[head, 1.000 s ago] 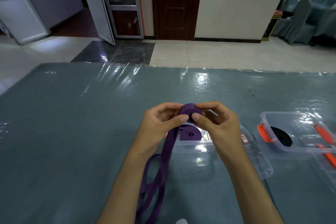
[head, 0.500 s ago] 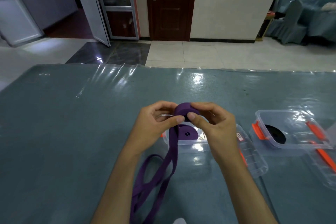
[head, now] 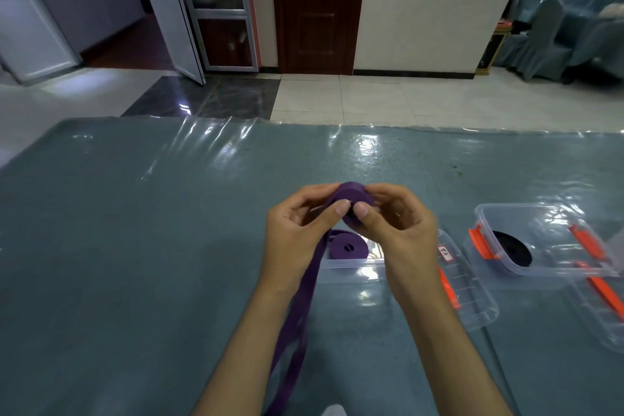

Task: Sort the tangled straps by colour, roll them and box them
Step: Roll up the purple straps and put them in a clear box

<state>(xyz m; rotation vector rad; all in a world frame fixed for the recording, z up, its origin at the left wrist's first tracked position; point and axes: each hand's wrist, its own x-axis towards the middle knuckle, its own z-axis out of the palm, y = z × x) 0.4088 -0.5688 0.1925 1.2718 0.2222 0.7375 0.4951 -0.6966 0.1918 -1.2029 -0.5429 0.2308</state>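
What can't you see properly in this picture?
- Head view: the purple strap runs off the bottom edge, so its end is hidden.
- The right hand covers part of the purple box.
- The white label is too small to read.

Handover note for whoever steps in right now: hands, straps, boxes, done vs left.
Left hand and right hand: both pinch the part-wound purple roll above the table.
Its loose tail hangs down toward the near edge, unrolled.
Done: one finished purple roll in the near clear box; a black roll in the right box.
Left: wind in the tail, box the roll with the purple one. No lid is on either box.
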